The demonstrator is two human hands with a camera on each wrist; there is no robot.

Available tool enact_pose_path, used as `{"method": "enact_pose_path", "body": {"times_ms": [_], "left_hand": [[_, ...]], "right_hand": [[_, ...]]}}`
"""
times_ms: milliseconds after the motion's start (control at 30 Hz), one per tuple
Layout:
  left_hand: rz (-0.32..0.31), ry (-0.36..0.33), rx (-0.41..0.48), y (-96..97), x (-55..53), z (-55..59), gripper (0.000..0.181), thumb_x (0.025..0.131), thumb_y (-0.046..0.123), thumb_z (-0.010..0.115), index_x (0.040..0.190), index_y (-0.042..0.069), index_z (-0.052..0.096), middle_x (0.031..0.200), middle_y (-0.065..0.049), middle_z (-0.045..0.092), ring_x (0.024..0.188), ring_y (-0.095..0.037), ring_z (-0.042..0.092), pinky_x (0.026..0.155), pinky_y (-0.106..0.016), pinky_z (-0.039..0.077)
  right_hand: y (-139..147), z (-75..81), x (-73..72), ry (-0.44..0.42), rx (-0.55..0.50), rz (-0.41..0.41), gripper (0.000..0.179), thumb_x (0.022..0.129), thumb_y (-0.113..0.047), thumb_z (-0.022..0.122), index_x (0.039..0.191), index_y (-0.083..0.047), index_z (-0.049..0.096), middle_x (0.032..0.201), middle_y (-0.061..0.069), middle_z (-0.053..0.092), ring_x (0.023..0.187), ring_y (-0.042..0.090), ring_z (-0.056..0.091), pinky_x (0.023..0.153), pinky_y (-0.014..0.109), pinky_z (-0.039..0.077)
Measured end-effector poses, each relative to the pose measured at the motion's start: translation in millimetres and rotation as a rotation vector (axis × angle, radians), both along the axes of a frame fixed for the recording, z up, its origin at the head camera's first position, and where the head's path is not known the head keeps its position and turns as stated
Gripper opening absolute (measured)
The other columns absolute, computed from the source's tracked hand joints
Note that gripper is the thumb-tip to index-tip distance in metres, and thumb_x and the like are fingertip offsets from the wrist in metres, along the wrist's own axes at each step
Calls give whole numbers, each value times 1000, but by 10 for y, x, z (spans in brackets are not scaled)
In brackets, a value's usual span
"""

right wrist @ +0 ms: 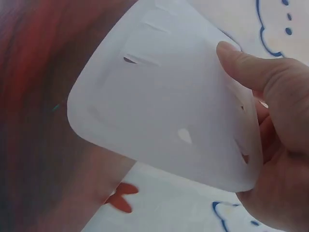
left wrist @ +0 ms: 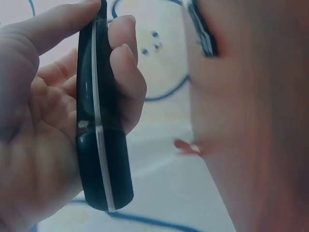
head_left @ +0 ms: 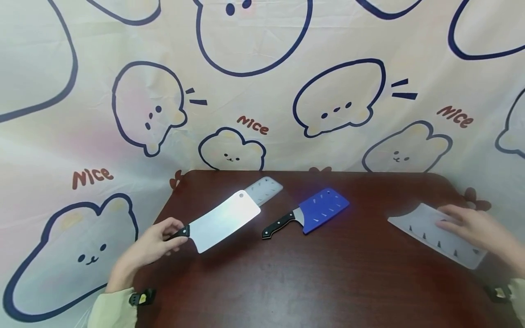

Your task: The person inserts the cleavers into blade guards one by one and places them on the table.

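Observation:
My left hand (head_left: 157, 241) grips a cleaver (head_left: 225, 221) by its black handle, and the broad bare blade points away to the right. In the left wrist view the handle (left wrist: 102, 145) lies between the thumb and curled fingers. My right hand (head_left: 471, 225) pinches a translucent white blade guard (head_left: 434, 232) along one edge, with the thumb on its face in the right wrist view. Slits line the guard (right wrist: 159, 106), and it looks flat with no blade showing. The two hands are wide apart.
On the brown table (head_left: 311, 282), a second cleaver (head_left: 280, 224) lies in a blue blade guard (head_left: 324, 209), its black handle toward the left front. Another pale slotted guard (head_left: 268, 187) shows partly behind the held blade. A patterned cloth (head_left: 279, 100) hangs behind the table.

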State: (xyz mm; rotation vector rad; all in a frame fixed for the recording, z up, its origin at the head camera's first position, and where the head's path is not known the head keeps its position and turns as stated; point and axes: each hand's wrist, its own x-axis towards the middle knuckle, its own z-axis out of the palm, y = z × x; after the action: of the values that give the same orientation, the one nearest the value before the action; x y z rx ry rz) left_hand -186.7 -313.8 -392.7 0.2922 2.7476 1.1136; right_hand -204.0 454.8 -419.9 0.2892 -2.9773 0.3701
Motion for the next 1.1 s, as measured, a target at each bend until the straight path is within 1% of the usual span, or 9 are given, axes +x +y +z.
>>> {"method": "enact_pose_path", "body": {"times_ms": [67, 233, 467, 600, 700, 767, 833, 1000, 1100], "left_hand": [[-18, 28, 3, 88, -15, 37, 34, 91, 26, 70, 116, 10, 54, 93, -9, 64, 74, -23, 62, 64, -30, 54], [-63, 90, -17, 310, -76, 114, 32, 90, 26, 72, 116, 15, 57, 95, -7, 64, 76, -21, 60, 65, -28, 54], [-114, 151, -26, 576, -172, 210, 31, 89, 26, 73, 115, 20, 58, 99, -2, 65, 88, -19, 59, 75, -32, 53], [-138, 173, 0, 724, -238, 266, 31, 88, 26, 74, 115, 21, 59, 100, -1, 65, 93, -21, 59, 80, -35, 53], [-147, 178, 18, 809, -269, 289, 31, 88, 27, 74, 114, 21, 59, 101, -1, 65, 93, -21, 59, 81, -35, 52], [-154, 183, 26, 859, -287, 290, 31, 88, 26, 74, 115, 21, 59, 100, -1, 66, 92, -20, 59, 81, -34, 52], [-160, 185, 36, 897, -302, 295, 31, 88, 26, 74, 114, 21, 59, 99, -1, 66, 90, -19, 60, 80, -33, 53], [-174, 201, 37, 975, -343, 351, 33, 88, 27, 74, 115, 20, 59, 97, -1, 66, 88, -18, 61, 78, -32, 53], [-168, 208, 37, 1015, -371, 408, 32, 88, 26, 74, 115, 19, 59, 97, -2, 66, 87, -19, 60, 79, -33, 52]], "right_hand": [[-89, 63, 4, 41, 24, 5, 49, 90, -35, 70, 117, 5, 62, 109, 32, 65, 90, 46, 65, 71, 58, 52], [-343, 237, 20, 77, 48, 21, 46, 90, -35, 71, 117, 1, 65, 108, 28, 68, 89, 40, 67, 73, 56, 53], [-653, 441, 69, 98, -8, 57, 42, 88, -31, 73, 116, -1, 65, 108, 23, 69, 88, 33, 67, 71, 49, 54], [-817, 563, 117, 70, -18, 73, 42, 89, -30, 73, 119, -3, 64, 111, 22, 68, 89, 30, 67, 71, 48, 55], [-951, 660, 168, 25, -20, 117, 42, 89, -22, 71, 126, -4, 60, 117, 23, 66, 93, 31, 67, 74, 50, 56], [-1022, 716, 200, 10, -6, 144, 44, 89, -17, 70, 129, -6, 58, 120, 21, 66, 95, 28, 67, 74, 46, 57], [-1074, 754, 229, 29, 0, 173, 45, 88, -15, 71, 131, -9, 58, 121, 17, 67, 94, 21, 66, 73, 39, 57], [-1167, 825, 273, 157, -16, 242, 43, 87, -21, 75, 128, -18, 61, 114, 4, 71, 83, 1, 61, 64, 21, 52], [-1241, 875, 294, 219, -41, 271, 43, 86, -20, 76, 127, -23, 63, 114, -2, 71, 86, -3, 61, 68, 12, 49]]}}
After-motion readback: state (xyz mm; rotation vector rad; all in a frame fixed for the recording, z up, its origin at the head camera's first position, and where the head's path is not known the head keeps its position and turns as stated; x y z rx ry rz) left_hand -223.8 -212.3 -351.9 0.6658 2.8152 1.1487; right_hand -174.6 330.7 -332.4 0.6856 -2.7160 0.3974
